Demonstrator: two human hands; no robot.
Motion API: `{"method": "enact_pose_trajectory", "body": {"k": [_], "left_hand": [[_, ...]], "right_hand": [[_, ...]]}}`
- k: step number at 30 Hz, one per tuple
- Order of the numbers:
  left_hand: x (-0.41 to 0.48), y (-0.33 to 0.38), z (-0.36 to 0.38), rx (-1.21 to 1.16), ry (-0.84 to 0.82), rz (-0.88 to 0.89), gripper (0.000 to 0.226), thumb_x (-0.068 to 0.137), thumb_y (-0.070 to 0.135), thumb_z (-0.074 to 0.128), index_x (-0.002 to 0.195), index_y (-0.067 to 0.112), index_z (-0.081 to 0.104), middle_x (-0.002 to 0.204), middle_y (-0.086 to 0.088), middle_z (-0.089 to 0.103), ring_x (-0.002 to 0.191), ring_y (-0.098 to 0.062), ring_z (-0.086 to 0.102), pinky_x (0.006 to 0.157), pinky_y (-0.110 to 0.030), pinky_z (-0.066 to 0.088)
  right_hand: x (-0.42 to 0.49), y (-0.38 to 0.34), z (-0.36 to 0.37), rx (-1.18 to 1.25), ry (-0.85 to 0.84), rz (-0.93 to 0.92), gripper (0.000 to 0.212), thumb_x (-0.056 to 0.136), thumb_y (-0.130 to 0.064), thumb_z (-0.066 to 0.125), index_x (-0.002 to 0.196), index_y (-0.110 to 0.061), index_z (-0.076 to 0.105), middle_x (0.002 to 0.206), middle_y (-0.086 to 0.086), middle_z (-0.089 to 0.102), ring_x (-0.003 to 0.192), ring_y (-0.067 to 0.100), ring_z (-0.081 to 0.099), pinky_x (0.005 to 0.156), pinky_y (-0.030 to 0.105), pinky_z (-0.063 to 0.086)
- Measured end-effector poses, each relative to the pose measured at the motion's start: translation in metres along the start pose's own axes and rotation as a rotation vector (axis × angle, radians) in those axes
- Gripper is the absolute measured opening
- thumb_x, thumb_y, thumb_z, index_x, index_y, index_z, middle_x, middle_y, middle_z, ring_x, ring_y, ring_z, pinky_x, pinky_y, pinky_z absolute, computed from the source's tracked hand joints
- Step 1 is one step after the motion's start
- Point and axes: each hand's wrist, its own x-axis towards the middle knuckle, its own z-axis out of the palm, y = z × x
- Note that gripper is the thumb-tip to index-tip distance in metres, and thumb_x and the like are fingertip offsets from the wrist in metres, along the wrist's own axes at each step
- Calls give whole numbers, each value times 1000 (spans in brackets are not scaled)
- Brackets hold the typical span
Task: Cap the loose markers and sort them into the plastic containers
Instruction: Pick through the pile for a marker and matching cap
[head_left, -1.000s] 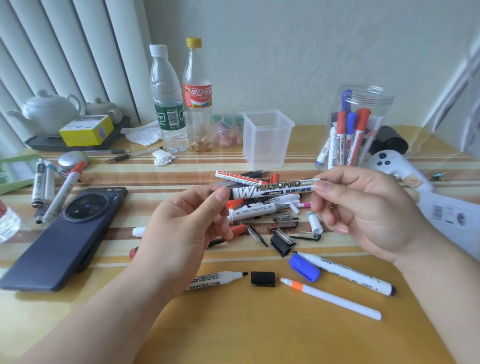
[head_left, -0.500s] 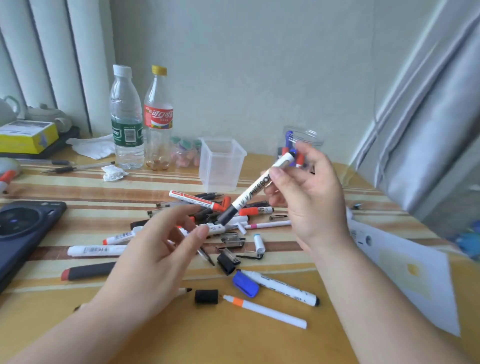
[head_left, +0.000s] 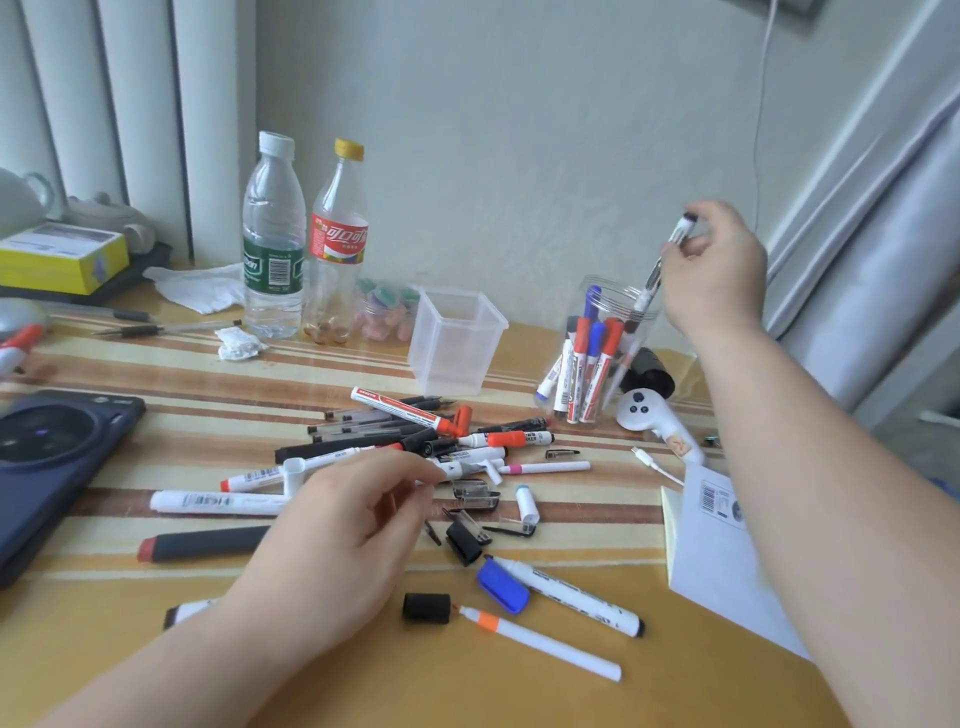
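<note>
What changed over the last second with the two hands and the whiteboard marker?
The left hand let go of the whiteboard marker and dropped toward the pile of markers, holding nothing. The right hand kept it and carried it up and right to the round jar, its lower end at the jar's mouth. The pile, the square container and the bottles stayed put.

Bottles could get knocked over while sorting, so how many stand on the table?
2. A green-labelled water bottle stands at the back, near the blinds; a red-labelled bottle with a yellow cap stands beside it, nearer the square tub. None appears hidden.
</note>
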Motion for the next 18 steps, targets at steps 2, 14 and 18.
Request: {"method": "enact_pose_trajectory", "body": {"k": [2,14,18], "left_hand": [[1,-1,0,4,-1,3,16,93,18,65,96,32,72,84,30,63,72,4,59,61,-7,42],[3,-3,1,-247,109,-165,16,96,21,63,89,33,72,63,11,63,58,-7,55,60,-29,51],[7,-3,-2,-299,157,-170,19,97,15,63,87,28,72,57,11,58,55,-10,52,59,-27,46]], "right_hand": [[-5,6,8,-122,-150,50,27,90,-17,62,114,-20,71,97,2,72,93,22,68,86,30,54],[-34,-2,5,-441,-434,124,44,101,-45,38,98,-17,72,120,14,65,134,33,36,110,45,29],[-77,-14,-10,-212,-200,-97,36,90,-33,60,121,-15,66,122,9,64,120,29,52,103,39,41]]}}
